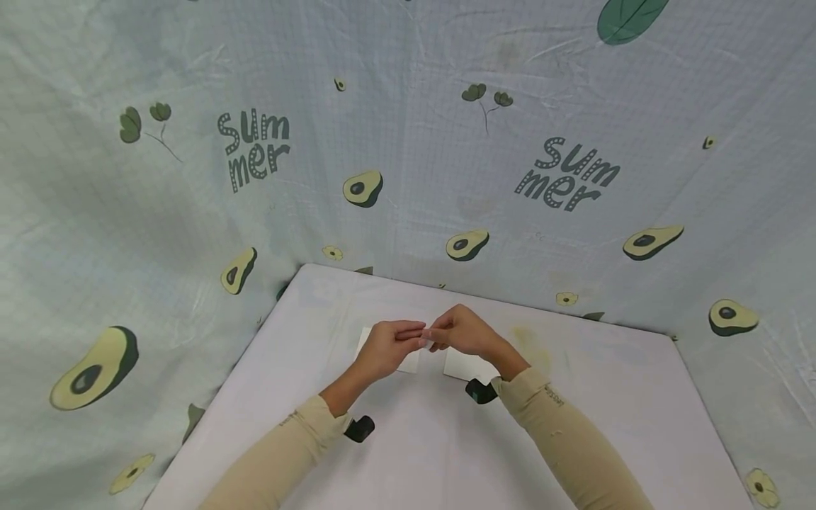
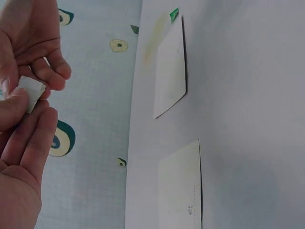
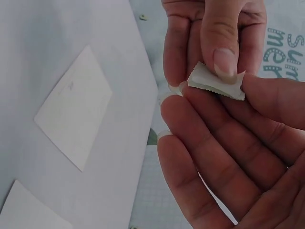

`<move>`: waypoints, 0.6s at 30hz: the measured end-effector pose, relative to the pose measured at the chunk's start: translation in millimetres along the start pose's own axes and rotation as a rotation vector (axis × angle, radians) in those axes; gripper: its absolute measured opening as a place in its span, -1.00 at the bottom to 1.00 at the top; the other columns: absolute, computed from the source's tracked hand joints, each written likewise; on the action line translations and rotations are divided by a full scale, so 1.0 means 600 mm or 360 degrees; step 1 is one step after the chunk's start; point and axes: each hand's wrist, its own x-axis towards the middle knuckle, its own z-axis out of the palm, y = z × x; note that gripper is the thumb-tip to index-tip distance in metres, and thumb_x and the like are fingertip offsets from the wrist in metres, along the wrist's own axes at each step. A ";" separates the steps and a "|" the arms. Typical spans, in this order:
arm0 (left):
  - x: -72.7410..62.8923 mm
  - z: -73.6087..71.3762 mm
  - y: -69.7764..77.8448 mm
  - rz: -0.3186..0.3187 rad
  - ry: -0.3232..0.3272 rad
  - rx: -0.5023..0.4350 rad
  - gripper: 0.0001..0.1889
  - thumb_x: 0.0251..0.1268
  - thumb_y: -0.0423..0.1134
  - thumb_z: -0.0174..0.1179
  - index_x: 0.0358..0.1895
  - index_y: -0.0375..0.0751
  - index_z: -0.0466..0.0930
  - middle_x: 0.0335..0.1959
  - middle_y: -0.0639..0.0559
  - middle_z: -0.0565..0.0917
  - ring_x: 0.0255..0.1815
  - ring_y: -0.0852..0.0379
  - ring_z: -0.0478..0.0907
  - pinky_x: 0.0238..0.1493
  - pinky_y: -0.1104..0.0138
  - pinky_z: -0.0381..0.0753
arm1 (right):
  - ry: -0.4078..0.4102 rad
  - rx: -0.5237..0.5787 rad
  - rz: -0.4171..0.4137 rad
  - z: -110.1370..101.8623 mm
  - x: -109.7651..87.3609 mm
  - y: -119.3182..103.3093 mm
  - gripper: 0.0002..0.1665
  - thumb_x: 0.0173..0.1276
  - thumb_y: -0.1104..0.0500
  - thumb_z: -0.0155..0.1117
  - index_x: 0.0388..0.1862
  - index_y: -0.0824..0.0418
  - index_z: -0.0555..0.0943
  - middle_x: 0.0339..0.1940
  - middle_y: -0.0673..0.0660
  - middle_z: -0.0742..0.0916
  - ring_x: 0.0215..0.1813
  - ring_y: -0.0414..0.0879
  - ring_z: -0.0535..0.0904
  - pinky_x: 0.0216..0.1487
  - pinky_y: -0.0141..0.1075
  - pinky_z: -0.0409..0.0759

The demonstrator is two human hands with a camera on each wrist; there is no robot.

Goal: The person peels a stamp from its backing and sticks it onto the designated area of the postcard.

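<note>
Above the table, my left hand [image 1: 384, 348] and right hand [image 1: 463, 331] meet fingertip to fingertip. Between them is a small piece of white tape [image 3: 217, 82] with serrated edges, bent over on itself. In the right wrist view my left thumb lies flat on the tape, fingers behind it, while my right thumb pinches its end. The left wrist view shows the same tape [image 2: 32, 91] under the left thumb. Below the hands lie two white cards, a left card [image 1: 408, 363] and a right card [image 1: 465, 365], each partly covered by a hand in the head view.
The white table [image 1: 408, 453] meets a hanging cloth [image 1: 408, 142] printed with avocados at its back and sides. A small green scrap [image 2: 174, 15] lies beside one card. Faint writing marks the cards. Black wrist cameras sit under both sleeves.
</note>
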 end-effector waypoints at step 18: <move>0.010 0.010 0.012 -0.0036 0.0095 -0.0417 -0.62 0.43 -0.36 0.32 0.21 -0.50 0.64 0.09 -0.39 0.76 0.07 -0.20 0.80 -0.03 0.26 0.80 | 0.0530 -0.0170 -0.0274 0.023 -0.030 0.004 -0.90 0.44 0.17 0.41 -0.26 0.15 0.81 -0.33 0.08 0.83 -0.31 -0.18 0.67 -0.23 -0.32 0.66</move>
